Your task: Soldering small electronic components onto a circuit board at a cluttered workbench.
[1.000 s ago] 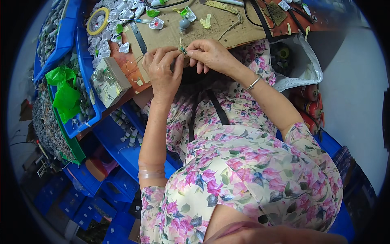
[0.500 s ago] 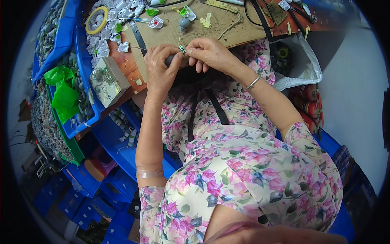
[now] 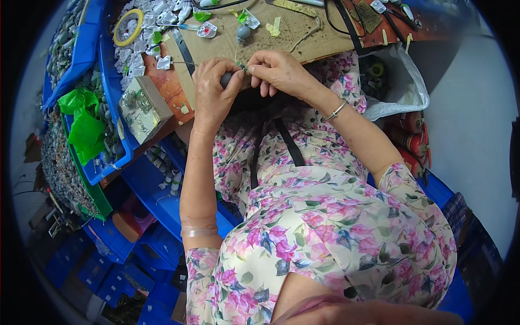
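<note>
At the near edge of the cardboard-topped table my two hands meet. My left hand [image 3: 212,86] is closed round a dark grey rounded piece [image 3: 225,80], with a small green circuit board [image 3: 241,66] at its thumb and fingertips. Pinched fingers of my right hand [image 3: 277,71] touch the board's right side; whether they grip the board or something fine on it cannot be made out. From the board a thin wire [image 3: 236,50] runs up to a grey rounded piece [image 3: 243,32] lying beside a white and green shell [image 3: 249,19].
White and green plastic parts [image 3: 162,21] heap at the back left, with a yellow tape roll [image 3: 128,27] on them. Blue bins [image 3: 111,103] of grey parts stand left, beside a small box [image 3: 143,108]. A white plastic bag [image 3: 403,103] hangs at right. Cardboard [image 3: 303,40] covers the tabletop.
The circuit board has shifted slightly left and down at my fingertips. Both hands stay in nearly the same place.
</note>
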`<state>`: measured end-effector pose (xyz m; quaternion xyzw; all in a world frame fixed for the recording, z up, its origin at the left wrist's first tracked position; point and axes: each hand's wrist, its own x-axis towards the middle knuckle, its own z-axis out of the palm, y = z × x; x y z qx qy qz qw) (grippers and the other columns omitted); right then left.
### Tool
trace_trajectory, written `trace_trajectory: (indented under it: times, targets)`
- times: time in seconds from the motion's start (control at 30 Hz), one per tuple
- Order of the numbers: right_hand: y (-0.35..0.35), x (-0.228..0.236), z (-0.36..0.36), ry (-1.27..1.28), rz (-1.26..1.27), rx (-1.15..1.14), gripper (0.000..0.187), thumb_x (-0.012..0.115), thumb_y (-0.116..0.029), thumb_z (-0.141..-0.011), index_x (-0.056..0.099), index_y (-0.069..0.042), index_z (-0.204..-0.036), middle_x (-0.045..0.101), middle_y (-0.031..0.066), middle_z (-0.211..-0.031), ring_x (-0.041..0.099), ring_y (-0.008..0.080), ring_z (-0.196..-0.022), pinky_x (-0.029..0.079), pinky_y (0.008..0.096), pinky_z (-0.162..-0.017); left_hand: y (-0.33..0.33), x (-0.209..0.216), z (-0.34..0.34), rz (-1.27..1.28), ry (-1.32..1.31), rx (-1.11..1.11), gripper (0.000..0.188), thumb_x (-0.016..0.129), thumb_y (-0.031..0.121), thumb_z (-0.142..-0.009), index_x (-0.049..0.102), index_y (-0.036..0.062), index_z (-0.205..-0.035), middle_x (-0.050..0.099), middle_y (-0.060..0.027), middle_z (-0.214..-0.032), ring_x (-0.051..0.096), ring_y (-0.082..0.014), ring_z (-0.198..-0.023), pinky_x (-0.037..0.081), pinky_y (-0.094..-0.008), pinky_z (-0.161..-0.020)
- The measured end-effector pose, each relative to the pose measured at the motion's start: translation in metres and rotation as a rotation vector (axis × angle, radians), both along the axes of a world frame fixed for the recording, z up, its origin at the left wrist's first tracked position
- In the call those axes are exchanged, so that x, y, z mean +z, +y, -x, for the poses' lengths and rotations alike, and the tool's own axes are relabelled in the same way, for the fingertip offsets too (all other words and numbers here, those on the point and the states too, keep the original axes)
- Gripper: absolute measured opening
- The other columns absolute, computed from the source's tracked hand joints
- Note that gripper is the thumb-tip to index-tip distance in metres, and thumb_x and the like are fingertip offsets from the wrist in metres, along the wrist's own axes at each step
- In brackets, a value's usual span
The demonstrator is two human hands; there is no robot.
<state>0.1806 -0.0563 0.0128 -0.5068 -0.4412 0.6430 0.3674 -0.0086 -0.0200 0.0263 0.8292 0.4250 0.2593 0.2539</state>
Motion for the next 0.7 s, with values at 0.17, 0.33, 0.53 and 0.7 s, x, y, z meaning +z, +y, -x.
trace_trajectory:
  times: [0.17,0.33,0.53,0.7]
  targets:
    - [0.0006,0.0016,0.0005,0.004,0.007,-0.002,0.02,0.056,-0.018,-0.099,0.063,0.0,-0.103,0.067,0.0062,-0.079,0.064,0.0106,-0.056,0.048,0.0209,-0.045,0.0001,-0.0013,-0.0007,-0.022,-0.017,0.026,0.01,0.07,0.017,-0.085,0.067,0.0078,-0.084,0.066,-0.005,-0.091,0.059,-0.0263,-0.093,0.038,-0.0398,-0.092]
    - [0.0005,0.0015,0.0004,0.001,0.006,0.002,0.019,0.055,-0.017,-0.098,0.063,0.0,-0.103,0.067,0.0061,-0.079,0.064,0.0106,-0.056,0.048,0.0211,-0.045,-0.0002,-0.0008,-0.0031,-0.044,-0.018,0.041,0.007,0.07,0.015,-0.084,0.066,0.0086,-0.083,0.065,-0.0049,-0.088,0.059,-0.0262,-0.091,0.038,-0.0399,-0.093]
    - [-0.0003,0.0012,0.001,-0.009,-0.011,0.004,0.019,0.056,-0.018,-0.098,0.063,-0.001,-0.103,0.066,0.0052,-0.079,0.064,0.0102,-0.056,0.047,0.0209,-0.045,-0.001,-0.0025,-0.0019,-0.067,-0.015,0.031,0.007,0.07,0.014,-0.083,0.066,0.0085,-0.083,0.065,-0.0049,-0.088,0.059,-0.0264,-0.09,0.038,-0.0401,-0.093]
    - [-0.0005,0.0026,0.0027,-0.045,-0.013,-0.004,0.02,0.057,-0.02,-0.099,0.065,-0.001,-0.1,0.066,0.0043,-0.077,0.063,0.01,-0.054,0.047,0.0212,-0.045,-0.002,-0.003,-0.0024,-0.086,-0.017,0.028,0.007,0.071,0.014,-0.082,0.066,0.0082,-0.082,0.066,-0.0048,-0.088,0.059,-0.0264,-0.09,0.038,-0.0402,-0.092]
